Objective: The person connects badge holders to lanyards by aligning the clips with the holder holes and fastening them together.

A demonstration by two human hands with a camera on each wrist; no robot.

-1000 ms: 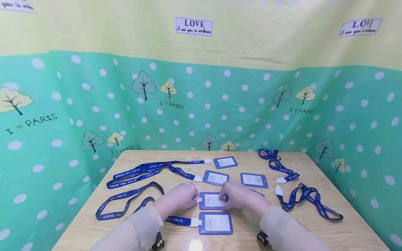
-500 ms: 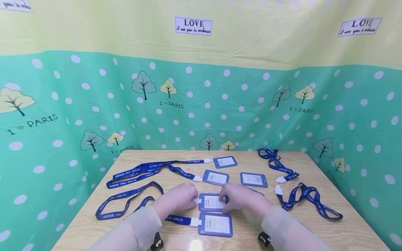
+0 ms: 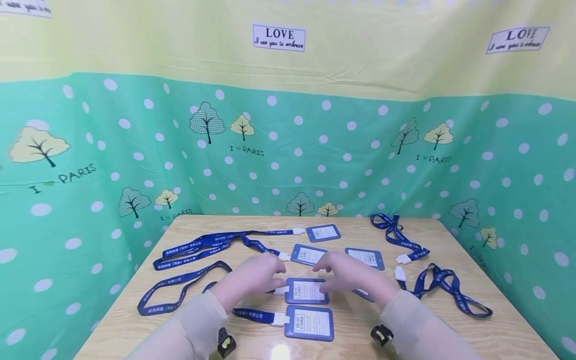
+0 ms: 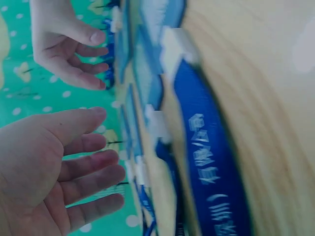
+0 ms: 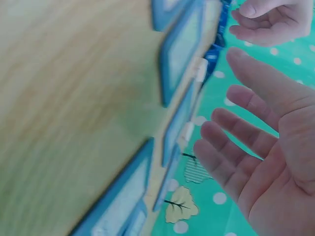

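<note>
My left hand (image 3: 254,276) hovers left of a blue ID card holder (image 3: 307,291), fingers relaxed and nothing in them. My right hand (image 3: 348,275) overlaps that holder's right end in the head view; its spread fingers (image 5: 231,152) are bare in the right wrist view. A white clip (image 3: 280,290) joins the holder's left end, its navy lanyard partly hidden behind my left hand. Directly in front lies another card holder (image 3: 309,323), clipped to a lanyard (image 4: 206,157) with white lettering. My right forearm partly covers a loose card holder (image 3: 363,294).
Farther back lie two holders, one at the rear (image 3: 323,232) and one nearer (image 3: 308,254), both with lanyards (image 3: 193,247) running left. A loose holder (image 3: 362,258) sits right of them. Two lanyards, one behind (image 3: 407,243) and one in front (image 3: 443,287), lie on the wooden table's right side.
Both hands have let go of the middle card holder and its clip and risen a little, fingers loosening. The holder stays on the table with the clip at its left end.
</note>
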